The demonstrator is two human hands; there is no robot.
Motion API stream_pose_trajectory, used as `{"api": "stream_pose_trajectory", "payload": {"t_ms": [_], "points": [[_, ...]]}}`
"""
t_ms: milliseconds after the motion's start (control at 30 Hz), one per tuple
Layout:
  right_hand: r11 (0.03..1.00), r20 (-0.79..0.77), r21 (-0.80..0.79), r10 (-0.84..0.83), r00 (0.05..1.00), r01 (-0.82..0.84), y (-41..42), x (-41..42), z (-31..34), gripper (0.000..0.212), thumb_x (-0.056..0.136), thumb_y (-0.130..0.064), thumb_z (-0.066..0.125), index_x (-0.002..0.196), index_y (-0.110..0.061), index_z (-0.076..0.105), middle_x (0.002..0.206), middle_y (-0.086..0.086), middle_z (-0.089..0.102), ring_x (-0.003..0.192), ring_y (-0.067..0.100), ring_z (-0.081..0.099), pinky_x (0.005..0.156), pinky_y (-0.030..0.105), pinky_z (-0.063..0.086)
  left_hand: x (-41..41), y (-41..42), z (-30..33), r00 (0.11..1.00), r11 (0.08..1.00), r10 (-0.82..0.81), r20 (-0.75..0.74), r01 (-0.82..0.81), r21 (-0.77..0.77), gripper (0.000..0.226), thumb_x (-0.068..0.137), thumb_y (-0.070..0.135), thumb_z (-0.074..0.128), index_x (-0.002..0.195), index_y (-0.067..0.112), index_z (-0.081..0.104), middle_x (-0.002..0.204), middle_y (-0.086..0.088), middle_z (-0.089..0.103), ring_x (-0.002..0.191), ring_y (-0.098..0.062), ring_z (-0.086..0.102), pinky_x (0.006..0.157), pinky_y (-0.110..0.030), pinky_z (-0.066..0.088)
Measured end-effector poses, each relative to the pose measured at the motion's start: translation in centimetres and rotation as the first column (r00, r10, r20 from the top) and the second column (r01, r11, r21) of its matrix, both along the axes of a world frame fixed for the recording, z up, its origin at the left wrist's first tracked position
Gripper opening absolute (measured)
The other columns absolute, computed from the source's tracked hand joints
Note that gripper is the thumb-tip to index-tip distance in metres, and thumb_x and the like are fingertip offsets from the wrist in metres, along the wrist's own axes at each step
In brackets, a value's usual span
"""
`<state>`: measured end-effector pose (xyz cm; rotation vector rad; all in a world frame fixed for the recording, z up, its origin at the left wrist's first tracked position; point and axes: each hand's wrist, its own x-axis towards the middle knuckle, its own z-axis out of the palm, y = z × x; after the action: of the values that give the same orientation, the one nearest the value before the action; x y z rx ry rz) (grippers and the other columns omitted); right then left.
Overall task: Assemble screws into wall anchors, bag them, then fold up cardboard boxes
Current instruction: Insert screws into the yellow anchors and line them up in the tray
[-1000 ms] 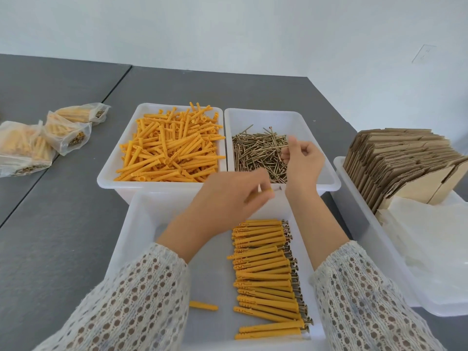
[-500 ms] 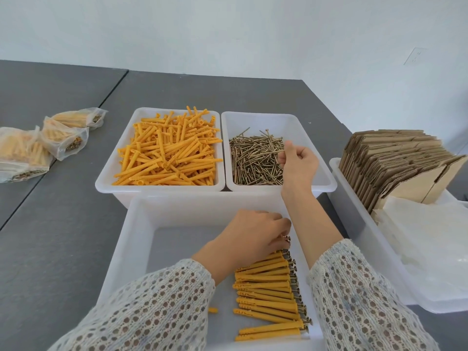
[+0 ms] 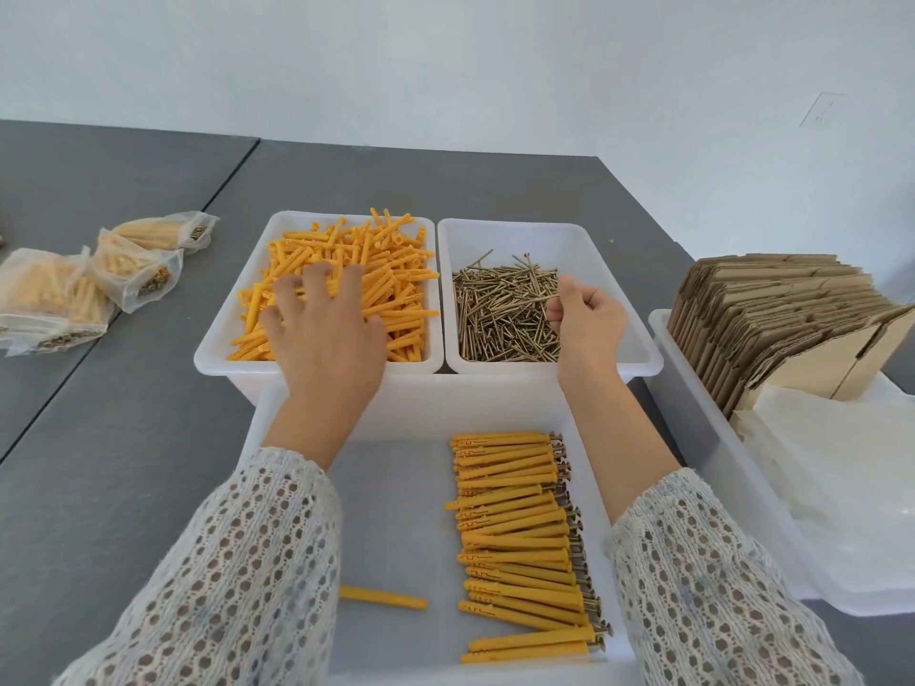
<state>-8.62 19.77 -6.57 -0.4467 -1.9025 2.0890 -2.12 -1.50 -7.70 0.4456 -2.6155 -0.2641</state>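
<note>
My left hand (image 3: 324, 334) lies spread over the heap of loose orange wall anchors (image 3: 396, 269) in the left white bin (image 3: 232, 309), fingertips among them. My right hand (image 3: 586, 321) hovers over the pile of brass screws (image 3: 500, 314) in the right white bin (image 3: 614, 269) and pinches screws between thumb and fingers. In the near white tray (image 3: 396, 512) a row of assembled anchors with screws (image 3: 520, 542) lies along the right side. One single orange anchor (image 3: 383, 597) lies apart at the tray's front left.
Three filled plastic bags (image 3: 133, 269) lie on the grey table (image 3: 124, 438) at the left. A white bin (image 3: 703, 462) at the right holds flat cardboard boxes (image 3: 772, 319) standing on edge and clear plastic bags (image 3: 841, 462).
My left hand set an assembled anchor down on the row in the near tray, then moved up and left onto the loose anchors. My right hand stayed over the screws.
</note>
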Motion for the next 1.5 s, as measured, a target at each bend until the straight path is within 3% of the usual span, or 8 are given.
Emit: {"api": "stream_pose_trajectory", "payload": {"t_ms": [100,333,600,800,933,1100,1400,1500], "points": [[1.0,-0.006,0.004,0.014,1.0,-0.014,-0.1,0.1,0.0,0.022,0.098,-0.021,0.059,0.078,-0.012,0.058,0.065,-0.002,0.06,0.064,0.009,0.053,0.08,0.03,0.051,-0.2,-0.7,-0.4,0.97,0.992,0.08,0.231,-0.1,0.075,0.042,0.094,0.04,0.052,0.133,0.024,0.055,0.143,-0.014,0.044,0.131,-0.043,0.032,0.103,-0.054,0.031],[0.999,-0.003,0.037,0.021,1.0,-0.021,-0.4,0.3,0.1,0.019,0.098,-0.02,0.059,0.083,-0.008,0.061,0.066,-0.001,0.061,0.065,0.01,0.054,0.096,0.042,0.051,-0.6,-0.9,-0.3,0.97,0.991,0.016,0.242,-0.047,0.123,0.024,0.095,0.028,0.049,0.1,0.026,0.072,0.111,-0.006,0.057,0.114,-0.035,0.047,0.097,-0.048,0.033],[0.999,-0.012,0.047,0.025,1.0,-0.024,-0.4,0.2,0.0,0.017,0.098,-0.022,0.06,0.088,-0.007,0.061,0.069,0.0,0.062,0.068,0.012,0.055,0.089,0.038,0.052,-0.5,-0.6,-0.4,0.995,0.994,-0.048,-0.083,0.055,0.089,0.02,0.097,0.025,0.049,0.098,0.022,0.069,0.098,0.001,0.064,0.101,-0.028,0.053,0.086,-0.042,0.03],[0.999,-0.014,0.046,0.026,1.0,-0.025,-0.3,0.1,0.0,0.018,0.098,-0.022,0.06,0.083,-0.01,0.06,0.068,0.0,0.061,0.067,0.012,0.054,0.087,0.035,0.052,-0.3,0.4,0.2,0.883,0.936,-0.242,-0.401,0.322,0.144,0.016,0.101,0.023,0.049,0.094,0.022,0.064,0.08,0.008,0.066,0.073,-0.017,0.058,0.071,-0.043,0.048],[0.999,-0.015,0.042,0.022,1.0,-0.021,-0.2,0.0,0.0,0.018,0.098,-0.022,0.059,0.085,-0.009,0.061,0.067,-0.001,0.061,0.067,0.011,0.055,0.081,0.03,0.052,-0.5,0.9,0.3,0.844,0.833,-0.205,-0.496,0.416,0.365,0.021,0.103,0.029,0.048,0.089,0.02,0.061,0.069,0.008,0.063,0.065,-0.011,0.06,0.062,-0.037,0.051],[0.999,-0.022,0.045,0.027,0.999,-0.026,-0.2,0.0,-0.2,0.019,0.098,-0.022,0.059,0.087,-0.006,0.061,0.066,-0.002,0.061,0.062,0.008,0.053,0.068,0.023,0.049,-0.6,1.2,0.6,0.774,0.543,-0.145,-0.616,0.583,0.605,0.019,0.105,0.015,0.046,0.1,0.008,0.062,0.076,-0.001,0.07,0.072,-0.01,0.065,0.074,-0.014,0.048],[0.995,-0.032,0.021,0.097,0.995,-0.096,-0.9,0.3,-0.2,0.022,0.1,-0.026,0.056,0.087,-0.009,0.06,0.064,-0.004,0.06,0.06,0.007,0.053,0.064,0.021,0.048,-0.5,2.6,1.1,0.807,0.196,-0.246,-0.536,0.583,0.788,0.02,0.101,0.019,0.056,0.084,0.009,0.053,0.054,0.001,0.063,0.047,-0.01,0.054,0.06,-0.017,0.052],[0.994,-0.044,0.025,0.108,0.993,-0.107,-1.4,0.3,-0.1,0.024,0.101,-0.028,0.052,0.089,-0.009,0.058,0.062,-0.004,0.059,0.052,0.004,0.052,0.056,0.018,0.047,-0.8,2.9,0.7,0.84,0.22,-0.317,-0.44,0.516,0.827,0.019,0.103,0.018,0.05,0.085,0.011,0.052,0.061,-0.001,0.069,0.054,-0.014,0.06,0.064,-0.035,0.053]]}}
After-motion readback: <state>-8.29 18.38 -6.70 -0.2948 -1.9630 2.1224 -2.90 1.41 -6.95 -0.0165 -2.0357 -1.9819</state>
